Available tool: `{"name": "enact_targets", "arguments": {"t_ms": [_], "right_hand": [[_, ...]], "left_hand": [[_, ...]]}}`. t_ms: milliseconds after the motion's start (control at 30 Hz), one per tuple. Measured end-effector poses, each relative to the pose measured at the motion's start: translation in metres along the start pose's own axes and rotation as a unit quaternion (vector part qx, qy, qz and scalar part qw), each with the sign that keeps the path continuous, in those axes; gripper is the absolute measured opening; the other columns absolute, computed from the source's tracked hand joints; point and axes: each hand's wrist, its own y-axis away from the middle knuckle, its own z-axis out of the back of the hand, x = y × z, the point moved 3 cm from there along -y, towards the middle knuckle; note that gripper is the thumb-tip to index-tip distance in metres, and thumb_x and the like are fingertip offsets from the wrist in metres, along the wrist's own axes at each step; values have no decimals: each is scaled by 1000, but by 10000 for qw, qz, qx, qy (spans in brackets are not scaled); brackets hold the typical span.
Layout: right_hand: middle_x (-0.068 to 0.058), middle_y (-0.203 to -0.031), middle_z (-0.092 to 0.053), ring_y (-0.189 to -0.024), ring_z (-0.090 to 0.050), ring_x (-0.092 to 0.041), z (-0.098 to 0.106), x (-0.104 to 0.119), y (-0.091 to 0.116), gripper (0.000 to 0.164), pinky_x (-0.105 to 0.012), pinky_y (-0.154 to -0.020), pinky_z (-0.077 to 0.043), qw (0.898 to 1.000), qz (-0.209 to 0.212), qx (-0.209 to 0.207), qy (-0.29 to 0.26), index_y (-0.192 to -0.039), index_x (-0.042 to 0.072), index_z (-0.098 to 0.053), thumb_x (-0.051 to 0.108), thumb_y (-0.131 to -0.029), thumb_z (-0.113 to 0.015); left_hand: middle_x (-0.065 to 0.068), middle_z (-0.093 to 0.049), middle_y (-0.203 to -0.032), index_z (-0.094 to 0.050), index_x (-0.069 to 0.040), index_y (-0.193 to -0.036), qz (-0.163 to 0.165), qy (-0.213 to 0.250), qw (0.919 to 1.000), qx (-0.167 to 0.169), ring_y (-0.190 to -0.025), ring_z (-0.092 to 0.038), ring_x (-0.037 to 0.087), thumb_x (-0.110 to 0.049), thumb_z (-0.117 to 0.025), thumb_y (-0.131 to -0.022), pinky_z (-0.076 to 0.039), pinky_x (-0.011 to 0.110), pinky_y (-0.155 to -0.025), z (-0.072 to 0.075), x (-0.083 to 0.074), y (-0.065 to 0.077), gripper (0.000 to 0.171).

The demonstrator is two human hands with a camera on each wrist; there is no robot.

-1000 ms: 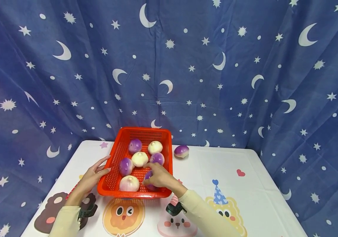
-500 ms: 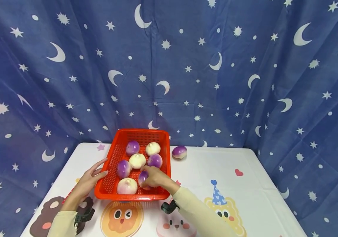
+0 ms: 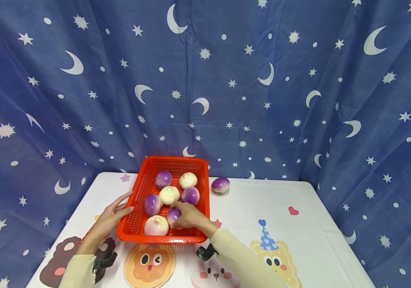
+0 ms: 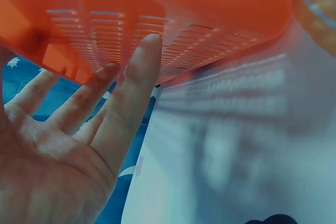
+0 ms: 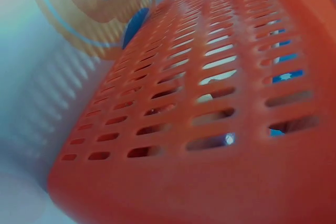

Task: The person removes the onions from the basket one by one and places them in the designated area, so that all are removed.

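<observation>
A red perforated plastic basket [image 3: 167, 240] holds several purple-and-white turnips. My right hand [image 3: 192, 218] reaches in over its right side and grips a purple turnip [image 3: 173, 215] near the front, fingers curled over it. Just left of that one lies a white-topped turnip [image 3: 156, 225]; the two look close together. My left hand [image 3: 109, 219] is at the basket's left side, its fingers extended to the rim. In the left wrist view, straight fingertips [image 4: 149, 51] meet the slotted wall. The right wrist view shows only the basket's outer wall [image 5: 178, 177], hiding the right hand.
One purple turnip [image 3: 220, 185] lies on the table outside the basket, to its right. Cartoon figures and a heart decorate the white tablecloth [image 3: 263, 200]. Behind the table hangs a blue curtain [image 3: 227, 120] with moons and stars.
My right hand has closed round the front-right turnip and shifted it left, towards the white-topped turnip. The left hand stays at the basket's side. The head view has wavered slightly.
</observation>
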Motion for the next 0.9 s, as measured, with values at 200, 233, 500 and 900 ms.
{"name": "enact_targets", "arguments": {"t_ms": [200,233,500,900], "right_hand": [[-7,-118,-66,-102,-61,-19,8,7,6,63,-34,-95,-52,9998,137,-127,79,-130,15,-60,18,-73,-86],[-7,-120,-66,-105,-61,-19,9,8,7,63,-36,-97,-52,9997,167,-151,80,-130,15,-60,18,-73,-86],[-8,-130,-62,-120,-58,-24,20,14,15,63,-42,-106,-47,9990,297,-334,-97,-132,17,-58,19,-75,-84],[-7,-132,-62,-119,-59,-24,41,22,26,68,-42,-102,-50,9962,379,-642,-447,-135,23,-56,22,-74,-85]], "left_hand": [[32,-40,-148,-25,-22,-156,-18,-9,10000,14,-115,-63,40,-24,-58,-99,-59,45,-84,0,-1,0,66],[32,-40,-148,-25,-22,-156,-21,-10,10000,20,-116,-63,40,-24,-58,-99,-59,45,-85,0,-2,0,66],[30,-40,-149,-24,-22,-156,27,-58,10000,-11,-118,-62,40,-23,-57,-99,-59,44,-86,-1,-3,1,66],[30,-40,-150,-24,-22,-157,-6,-3,10000,25,-120,-60,43,-23,-56,-100,-58,45,-87,0,-2,1,66]]}}
